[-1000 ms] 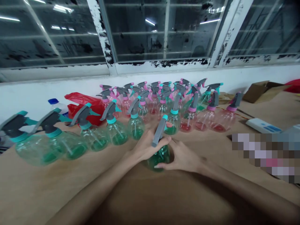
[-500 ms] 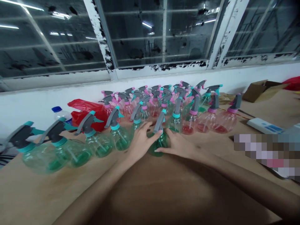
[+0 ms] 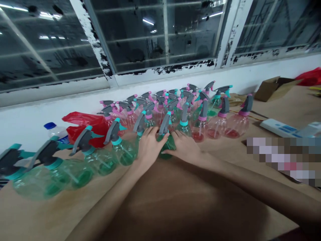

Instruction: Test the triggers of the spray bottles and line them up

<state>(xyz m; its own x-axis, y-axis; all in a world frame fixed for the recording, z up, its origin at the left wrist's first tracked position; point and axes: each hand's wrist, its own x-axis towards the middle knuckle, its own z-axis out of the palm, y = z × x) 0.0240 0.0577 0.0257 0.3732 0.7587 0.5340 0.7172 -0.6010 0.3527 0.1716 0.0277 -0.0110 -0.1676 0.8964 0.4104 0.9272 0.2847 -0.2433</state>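
Indoors, spray bottles [image 3: 171, 144] on a brown table [image 3: 160, 197] below dark, white-framed windows [image 3: 135, 36].

left hand [image 3: 149, 146] and right hand [image 3: 186, 148] curve toward each other, palms inward.

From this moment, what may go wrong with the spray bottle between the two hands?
The left hand partly covers another bottle beyond it, so it might brush that one and tip it.
The held spray bottle might bump the teal-collared neighbour near the right hand, since they look close together.
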